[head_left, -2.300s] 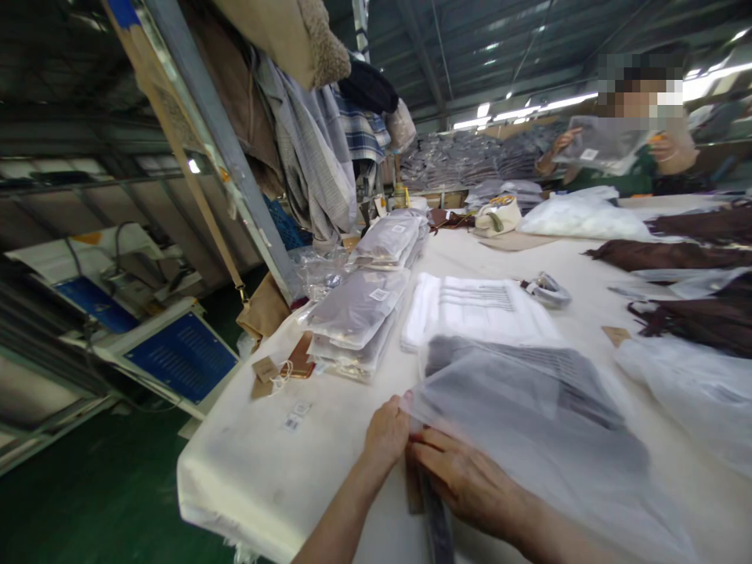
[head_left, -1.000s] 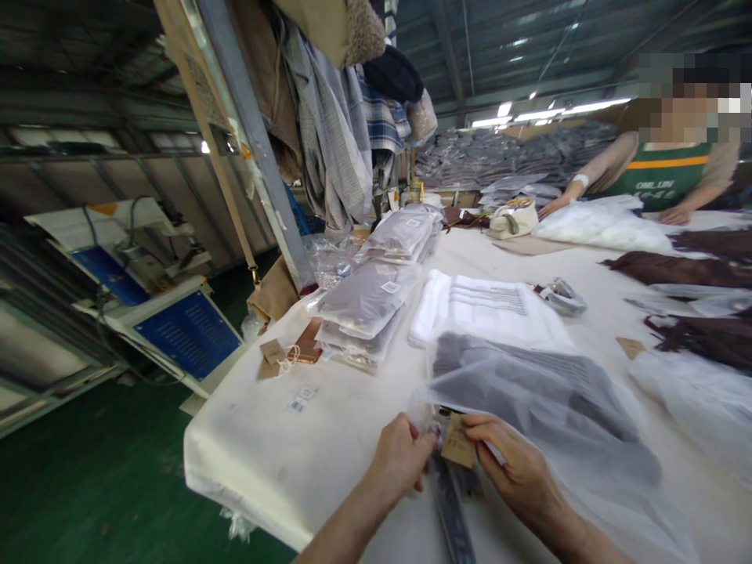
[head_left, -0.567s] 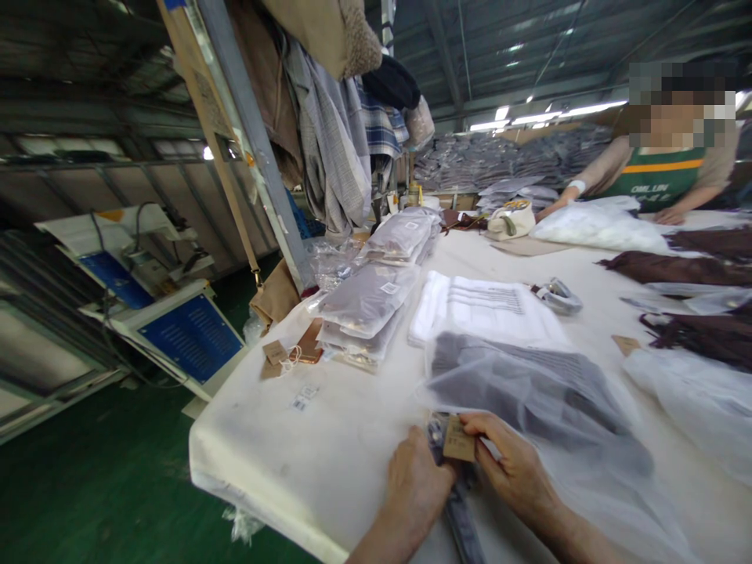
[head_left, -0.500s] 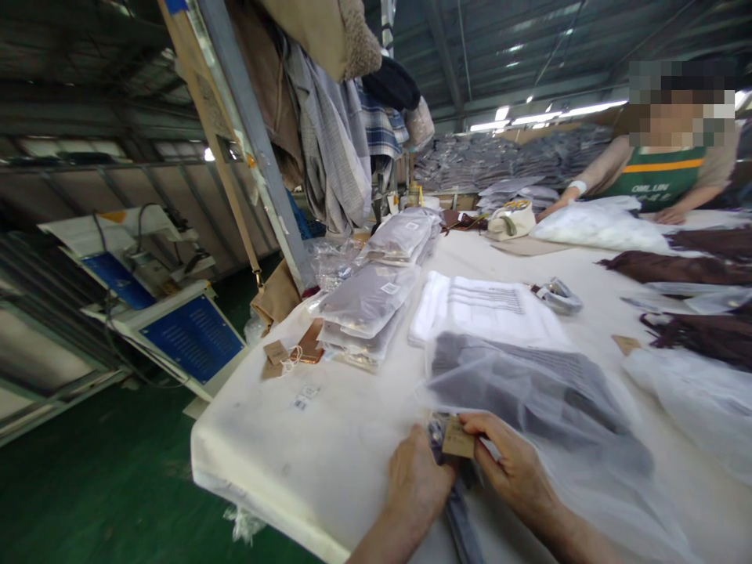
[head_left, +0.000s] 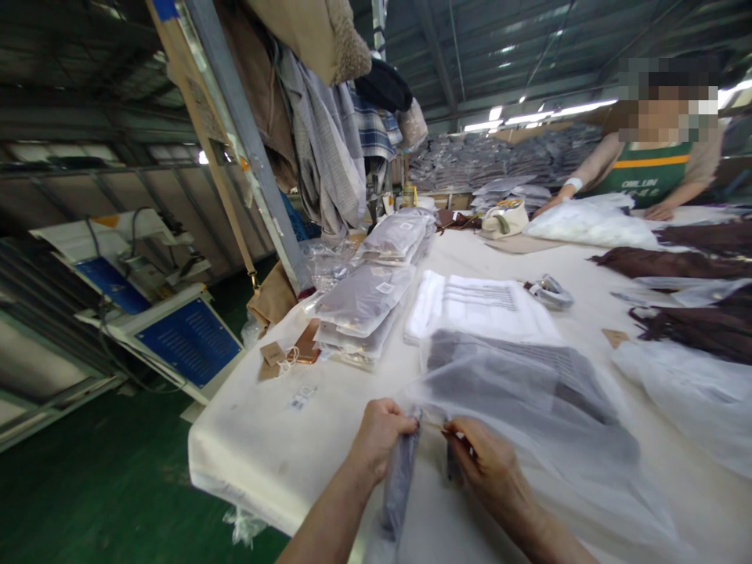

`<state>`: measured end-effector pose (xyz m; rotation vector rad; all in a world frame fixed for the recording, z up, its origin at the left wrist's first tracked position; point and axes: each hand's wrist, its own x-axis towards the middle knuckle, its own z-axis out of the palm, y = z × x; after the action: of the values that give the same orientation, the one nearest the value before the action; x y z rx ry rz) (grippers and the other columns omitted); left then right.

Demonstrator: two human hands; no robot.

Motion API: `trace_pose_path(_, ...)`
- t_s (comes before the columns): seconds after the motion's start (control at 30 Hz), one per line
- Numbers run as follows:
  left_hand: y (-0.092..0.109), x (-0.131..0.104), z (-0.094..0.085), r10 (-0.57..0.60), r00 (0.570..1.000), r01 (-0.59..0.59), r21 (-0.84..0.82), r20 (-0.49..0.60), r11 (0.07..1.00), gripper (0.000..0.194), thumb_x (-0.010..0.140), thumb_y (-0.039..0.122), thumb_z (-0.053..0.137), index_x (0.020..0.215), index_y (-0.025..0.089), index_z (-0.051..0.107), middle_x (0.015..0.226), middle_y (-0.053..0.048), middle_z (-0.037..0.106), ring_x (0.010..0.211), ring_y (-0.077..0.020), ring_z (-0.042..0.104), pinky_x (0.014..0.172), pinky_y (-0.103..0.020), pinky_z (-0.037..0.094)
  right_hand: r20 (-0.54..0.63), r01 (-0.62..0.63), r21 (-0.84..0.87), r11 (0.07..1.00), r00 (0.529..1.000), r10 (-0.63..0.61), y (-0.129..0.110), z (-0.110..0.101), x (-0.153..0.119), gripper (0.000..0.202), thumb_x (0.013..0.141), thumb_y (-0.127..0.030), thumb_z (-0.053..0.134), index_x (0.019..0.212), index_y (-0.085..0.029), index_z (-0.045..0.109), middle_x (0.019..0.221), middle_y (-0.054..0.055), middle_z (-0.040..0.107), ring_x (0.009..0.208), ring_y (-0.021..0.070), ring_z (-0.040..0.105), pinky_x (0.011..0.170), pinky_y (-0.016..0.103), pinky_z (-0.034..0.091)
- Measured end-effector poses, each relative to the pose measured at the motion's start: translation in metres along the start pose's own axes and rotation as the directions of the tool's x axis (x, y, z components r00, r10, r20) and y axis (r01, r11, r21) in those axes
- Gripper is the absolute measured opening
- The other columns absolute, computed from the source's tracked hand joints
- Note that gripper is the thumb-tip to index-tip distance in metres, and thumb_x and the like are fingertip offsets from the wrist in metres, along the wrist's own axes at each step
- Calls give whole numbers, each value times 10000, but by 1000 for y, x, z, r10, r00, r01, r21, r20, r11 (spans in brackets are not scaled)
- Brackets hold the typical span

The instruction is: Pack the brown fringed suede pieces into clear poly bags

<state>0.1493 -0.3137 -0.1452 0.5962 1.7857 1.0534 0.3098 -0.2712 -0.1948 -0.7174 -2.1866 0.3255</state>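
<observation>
My left hand (head_left: 379, 435) is closed on the upper end of a narrow grey cloth strip (head_left: 401, 478), which looks wrapped in clear plastic and hangs towards me. To its right, my right hand (head_left: 485, 462) pinches a small brown card tag, now almost edge-on and mostly hidden by the fingers. A thin light cord seems to run between the two hands. Just beyond them lies a translucent plastic bag (head_left: 470, 435) with a folded dark grey textile (head_left: 499, 368) inside. Folded white cloth (head_left: 482, 305) rests behind that bag.
Bagged grey textiles (head_left: 367, 294) are stacked on the left side of the white table (head_left: 247, 439), near loose brown tags (head_left: 272, 356) and a phone-like brown object (head_left: 305, 342). A person (head_left: 652, 168) in a green apron stands across. Dark brown fringed textiles (head_left: 675, 264) lie right.
My left hand has moved left and slightly up with the grey strip, away from my right hand. The tag in my right hand has turned from face-on to nearly edge-on.
</observation>
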Motion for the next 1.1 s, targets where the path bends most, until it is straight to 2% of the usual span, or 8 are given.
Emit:
trace_pose_path(0.13, 16, 2, -8, -34, 998, 39, -103, 50, 994, 168, 558, 163, 585, 521, 203, 426, 398, 19, 533, 437, -161, 557, 436, -233, 364, 33, -5, -124, 992, 999, 9, -4, 10, 1, 210, 896, -145, 337, 777, -207, 498, 613, -5, 607, 513, 122, 590, 488, 208, 437)
trace_pose_path(0.23, 23, 0, -9, -14, 999, 20, -146, 40, 989, 157, 566, 191, 595, 519, 197, 445, 402, 3, 565, 423, -139, 546, 416, -212, 341, 95, 44, -230, 972, 995, -23, -2, 14, 3, 252, 873, -88, 312, 765, -201, 510, 592, 5, 595, 487, 139, 575, 463, 225, 402)
trace_pose_path(0.33, 25, 0, -9, 10, 999, -2, -181, 42, 984, 159, 574, 222, 609, 523, 189, 462, 446, -7, 606, 428, -115, 534, 441, -207, 362, 190, 121, -310, 943, 980, -63, -1, 14, 5, 258, 833, -35, 338, 860, -179, 551, 672, 42, 635, 526, 156, 595, 486, 239, 410)
trace_pose_path(0.4, 25, 2, -10, 22, 999, -13, -191, 46, 982, 174, 563, 243, 635, 526, 186, 475, 460, -4, 613, 440, -115, 540, 460, -211, 376, 247, 152, -352, 924, 967, -66, -2, 13, 7, 259, 820, -18, 369, 917, -171, 554, 714, 53, 641, 553, 158, 603, 509, 240, 420)
trace_pose_path(0.57, 25, 11, -20, 39, 998, -29, -188, 45, 982, 204, 508, 249, 685, 515, 178, 494, 420, 20, 569, 434, -120, 540, 470, -217, 373, 334, 189, -416, 889, 941, -44, -9, 12, 11, 266, 799, 17, 407, 910, -181, 545, 757, 48, 630, 603, 170, 619, 536, 254, 436)
trace_pose_path(0.73, 26, 13, -20, 62, 997, -49, -211, 56, 976, 161, 514, 235, 658, 523, 169, 512, 428, 27, 560, 413, -95, 494, 468, -216, 367, 350, 147, -498, 854, 936, 44, -19, 20, 18, 315, 759, 45, 387, 901, -171, 567, 761, 79, 639, 570, 183, 605, 480, 273, 416)
trace_pose_path(0.9, 21, 13, -12, 64, 996, -47, -258, 59, 965, 193, 527, 235, 662, 518, 185, 476, 410, 57, 508, 428, -109, 510, 476, -222, 371, 345, 97, -540, 836, 931, 115, -25, 28, 25, 323, 805, 17, 340, 888, -182, 581, 733, 89, 641, 526, 166, 587, 460, 270, 428)
trace_pose_path(1.1, 17, 14, -11, 63, 997, -47, -282, 48, 958, 193, 525, 251, 668, 529, 184, 486, 413, 57, 501, 443, -123, 529, 478, -224, 371, 356, 73, -618, 783, 914, 195, -32, 37, 25, 357, 751, 55, 341, 871, -124, 627, 719, 150, 650, 581, 222, 607, 447, 307, 463)
